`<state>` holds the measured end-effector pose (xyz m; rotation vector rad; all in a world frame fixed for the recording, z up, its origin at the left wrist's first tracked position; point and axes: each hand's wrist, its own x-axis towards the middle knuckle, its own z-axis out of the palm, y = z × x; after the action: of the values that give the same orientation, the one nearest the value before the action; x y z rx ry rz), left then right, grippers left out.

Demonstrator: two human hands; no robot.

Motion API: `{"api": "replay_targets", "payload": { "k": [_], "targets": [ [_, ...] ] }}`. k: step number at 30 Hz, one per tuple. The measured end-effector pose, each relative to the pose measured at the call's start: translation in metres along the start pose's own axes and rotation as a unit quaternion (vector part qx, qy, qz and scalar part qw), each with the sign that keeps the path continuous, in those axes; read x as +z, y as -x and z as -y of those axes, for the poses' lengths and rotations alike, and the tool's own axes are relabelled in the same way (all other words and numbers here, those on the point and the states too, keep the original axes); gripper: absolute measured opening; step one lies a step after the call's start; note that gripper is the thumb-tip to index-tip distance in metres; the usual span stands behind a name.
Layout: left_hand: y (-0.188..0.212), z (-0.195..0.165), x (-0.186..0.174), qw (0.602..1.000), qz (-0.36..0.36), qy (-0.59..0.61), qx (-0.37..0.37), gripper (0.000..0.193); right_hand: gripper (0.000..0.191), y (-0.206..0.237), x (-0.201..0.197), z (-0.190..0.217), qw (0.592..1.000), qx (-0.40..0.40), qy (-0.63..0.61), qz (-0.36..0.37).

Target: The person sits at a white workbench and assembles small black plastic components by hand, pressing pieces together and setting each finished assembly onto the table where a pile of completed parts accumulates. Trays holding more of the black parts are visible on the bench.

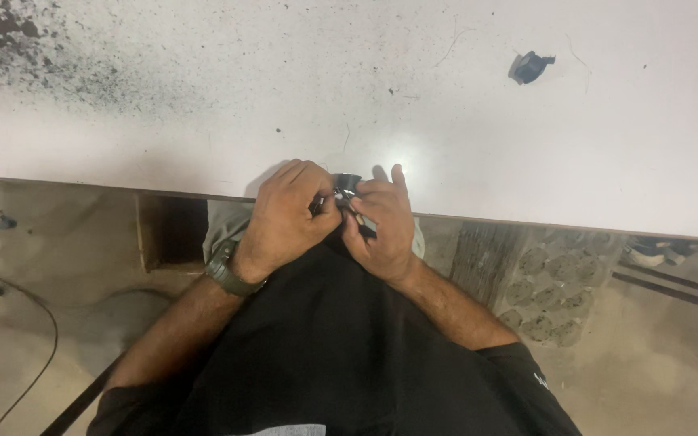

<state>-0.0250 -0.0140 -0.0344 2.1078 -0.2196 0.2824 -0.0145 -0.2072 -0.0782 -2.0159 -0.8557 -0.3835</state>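
White worktop (163,121), pretty grubby, with black speckling up in its far left corner. Right at the near edge of the worktop both hands are bunched around a small dark part (347,182). Left hand (288,218), with a dark wristwatch (228,273), has its fingers curled tight on it; right hand (383,226) pinches it too. Another small black piece (529,67) sits well apart, further back to the right.
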Motion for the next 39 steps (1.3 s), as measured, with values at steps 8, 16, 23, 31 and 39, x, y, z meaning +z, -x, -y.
{"api": "replay_targets", "payload": {
  "k": [8, 16, 23, 31, 39],
  "targets": [
    [-0.002, -0.003, -0.002, 0.999, -0.028, 0.033, 0.011, 0.016, 0.037, -0.003, -0.001, 0.001, 1.000, -0.007, 0.018, 0.024],
    [-0.009, 0.032, -0.064, 0.987, -0.098, -0.096, 0.085, 0.013, 0.025, -0.037, -0.037, -0.022, 0.990, 0.055, 0.131, -0.013],
    [-0.025, 0.149, -0.290, 0.835, -0.311, -0.433, -0.135, 0.054, 0.022, -0.034, -0.066, -0.044, 0.983, 0.084, 0.127, -0.105],
    [-0.074, 0.151, -0.280, 0.931, -0.175, -0.255, -0.195, 0.013, 0.019, -0.045, -0.040, -0.021, 0.991, 0.100, 0.084, -0.032],
    [-0.080, 0.010, -0.083, 0.908, 0.339, -0.185, -0.162, 0.040, 0.048, -0.062, -0.022, 0.007, 0.983, 0.034, 0.132, 0.126]
  ]
}}
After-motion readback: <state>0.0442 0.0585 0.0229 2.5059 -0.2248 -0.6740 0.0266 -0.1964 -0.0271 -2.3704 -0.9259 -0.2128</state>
